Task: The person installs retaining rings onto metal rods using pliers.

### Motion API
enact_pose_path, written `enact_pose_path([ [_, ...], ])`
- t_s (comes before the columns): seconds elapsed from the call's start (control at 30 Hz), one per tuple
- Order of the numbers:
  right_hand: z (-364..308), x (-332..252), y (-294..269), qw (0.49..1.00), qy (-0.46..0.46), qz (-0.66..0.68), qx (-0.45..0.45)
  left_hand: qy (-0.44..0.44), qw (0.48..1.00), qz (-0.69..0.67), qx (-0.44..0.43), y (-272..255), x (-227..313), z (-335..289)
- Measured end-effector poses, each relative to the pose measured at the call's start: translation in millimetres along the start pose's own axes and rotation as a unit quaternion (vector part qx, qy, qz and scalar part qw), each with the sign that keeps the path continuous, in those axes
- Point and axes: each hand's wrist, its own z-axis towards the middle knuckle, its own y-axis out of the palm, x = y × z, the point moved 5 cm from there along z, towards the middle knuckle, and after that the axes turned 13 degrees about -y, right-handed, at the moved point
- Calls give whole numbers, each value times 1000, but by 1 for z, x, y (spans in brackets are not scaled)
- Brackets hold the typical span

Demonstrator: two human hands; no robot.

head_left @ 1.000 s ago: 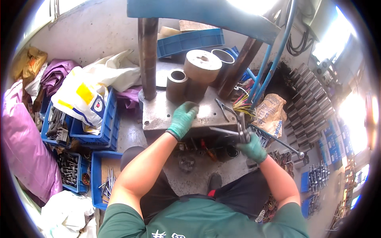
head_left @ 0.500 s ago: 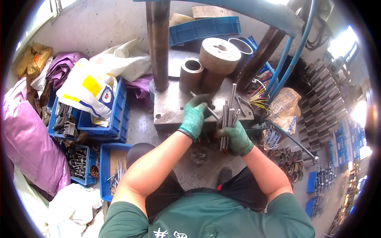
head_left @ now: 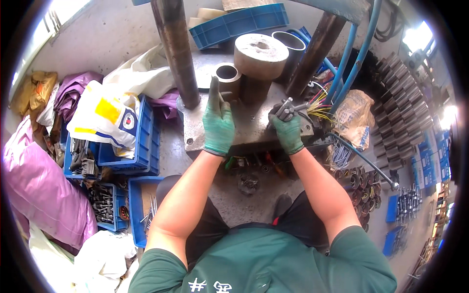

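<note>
My left hand (head_left: 218,128), in a green glove with dark fingers, is over the front left of the steel block (head_left: 251,131). Its fingers stretch away from me, close to a short metal tube (head_left: 232,89), and I see nothing held in them. My right hand (head_left: 287,131), gloved the same way, is closed around a bundle of metal rods (head_left: 286,110) above the block's right side. The rods' ends face up toward me; their lower lengths are hidden. Between and behind the hands stands a thick cylinder (head_left: 261,54) with a pale top.
Dark posts (head_left: 177,51) rise from the block. Blue crates (head_left: 149,134) with metal parts and a white sack (head_left: 100,115) stand left; a shallow blue bin (head_left: 138,215) holds loose rods. Coloured wires (head_left: 320,108), a brown sack (head_left: 352,117) and stacked metal cylinders (head_left: 400,115) are right.
Both hands have moved apart and farther forward. The slanting rod at my left hand no longer shows there. The bundle in my right hand has tipped, so its ends now face me.
</note>
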Motion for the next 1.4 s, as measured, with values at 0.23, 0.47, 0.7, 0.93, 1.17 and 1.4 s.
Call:
enact_pose_path([
  [0.23, 1, 10, 3, 998, 39, 49, -14, 23, 996, 82, -2, 9, -18, -7],
  [0.47, 7, 16, 6, 998, 18, 51, -33, -74, 994, 53, -56, 21, -51, -12],
  [0.7, 27, -13, -8, 972, 226, 56, 43, -76, 983, 167, -33, 15, -33, -10],
  [0.93, 40, 0, -22, 952, 263, -95, -124, -63, 893, 440, -76, 13, -30, 9],
  [1.17, 48, 19, -31, 923, 147, -322, -149, -52, 832, 530, -154, 30, -26, 14],
  [1.4, 45, -1, -13, 856, 34, -470, -210, 8, 827, 538, -161, 23, -16, 1],
])
